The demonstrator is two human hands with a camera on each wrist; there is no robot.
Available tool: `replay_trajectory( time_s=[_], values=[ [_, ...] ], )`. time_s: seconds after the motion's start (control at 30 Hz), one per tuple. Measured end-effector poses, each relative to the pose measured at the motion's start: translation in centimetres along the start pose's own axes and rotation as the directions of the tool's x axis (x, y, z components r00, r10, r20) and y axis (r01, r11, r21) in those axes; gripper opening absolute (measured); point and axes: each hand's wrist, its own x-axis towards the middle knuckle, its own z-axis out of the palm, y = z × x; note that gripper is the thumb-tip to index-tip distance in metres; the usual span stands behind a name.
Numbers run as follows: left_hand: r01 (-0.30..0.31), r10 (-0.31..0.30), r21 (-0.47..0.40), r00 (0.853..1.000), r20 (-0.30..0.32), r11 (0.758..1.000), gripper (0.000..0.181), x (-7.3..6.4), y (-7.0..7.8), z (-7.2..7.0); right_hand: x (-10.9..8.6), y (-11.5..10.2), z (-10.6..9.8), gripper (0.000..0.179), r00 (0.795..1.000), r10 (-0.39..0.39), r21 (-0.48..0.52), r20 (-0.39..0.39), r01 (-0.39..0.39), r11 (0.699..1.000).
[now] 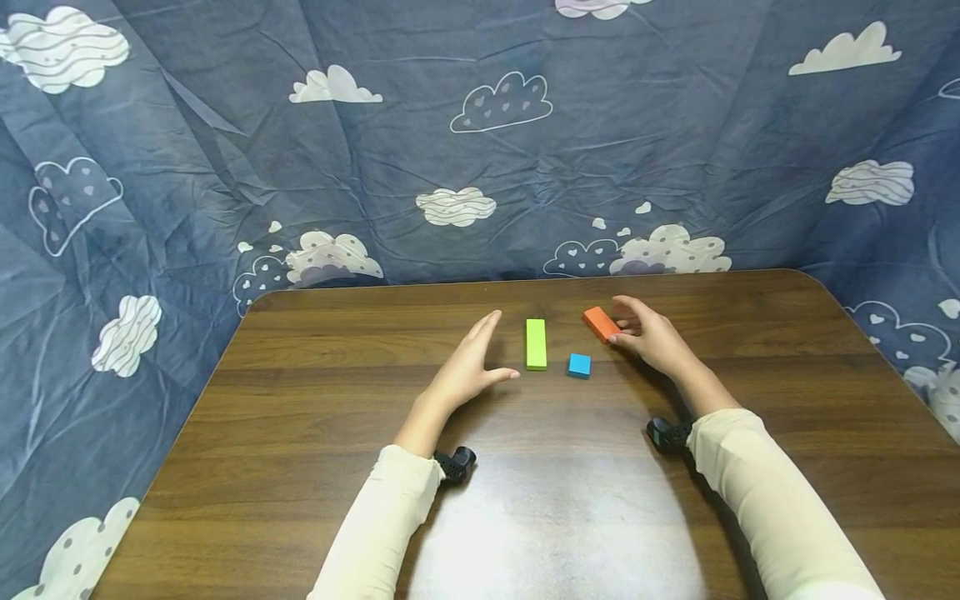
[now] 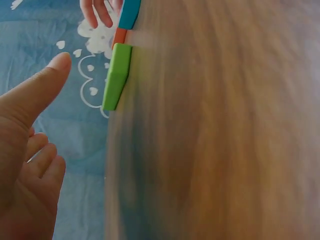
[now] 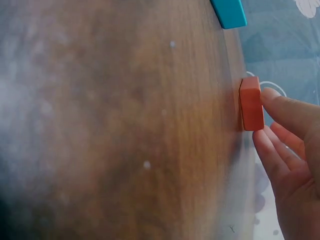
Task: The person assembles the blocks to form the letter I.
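Brown wood grain covers the table (image 1: pixel 300 417) in the head view, where a green block (image 1: pixel 536 344) points away from me, a small blue block (image 1: pixel 579 365) sits to its right, and an orange block (image 1: pixel 600 323) lies slanted further right. Lying flat keeps all three steady, I judge. My right hand (image 1: pixel 652 337) stands at the orange block's near right end, thumb tip low and fingers beyond it, an angle that seems to suit the slant. My left hand (image 1: pixel 461 375) is just left of the green block, thumb spread wide from nearly straight fingers, holding nothing. Both forearms reach forward and inward.

From the left wrist, my thumb stretches toward the green block without meeting it, my other fingers loosely bent below; the blue block and a strip of the orange one show past it.

From the right wrist, my thumb tip is at one side of the orange block and my forefinger at its lower end, barely a block apart; whether they grip it or merely touch it, I cannot tell
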Motion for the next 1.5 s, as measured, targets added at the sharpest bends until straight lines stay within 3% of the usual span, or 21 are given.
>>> replay_trajectory(
  time_s=[0.27,0.5,0.77,1.13,1.3,1.5],
  values=[
    [0.084,-0.082,-0.024,0.994,0.072,0.996,0.091,1.4,0.2,1.5,0.2,0.2,0.3,0.064,1.000,0.010,-0.005,0.016,-0.010,1.000],
    [0.120,-0.107,-0.128,0.989,0.103,0.985,0.090,2.1,0.3,2.7,0.7,0.1,0.5,0.069,0.997,0.042,0.012,0.059,-0.042,0.999],
    [0.139,-0.126,-0.114,0.986,0.112,0.984,0.089,2.9,0.1,3.5,1.5,0.5,0.4,0.079,0.988,0.049,0.090,0.144,-0.062,0.994],
    [0.210,-0.178,-0.126,0.958,0.223,0.970,0.097,4.4,-0.3,3.5,2.2,0.4,0.1,0.081,0.963,0.104,0.036,0.250,-0.116,0.993],
    [0.210,-0.181,-0.091,0.950,0.253,0.973,0.100,5.1,-0.4,3.5,2.3,0.4,0.2,0.079,0.962,0.113,0.027,0.249,-0.124,0.992],
    [0.170,-0.150,-0.063,0.956,0.250,0.983,0.103,5.5,-0.4,3.5,2.3,0.3,0.4,0.079,0.960,0.116,0.028,0.253,-0.127,0.991]
  ],
)
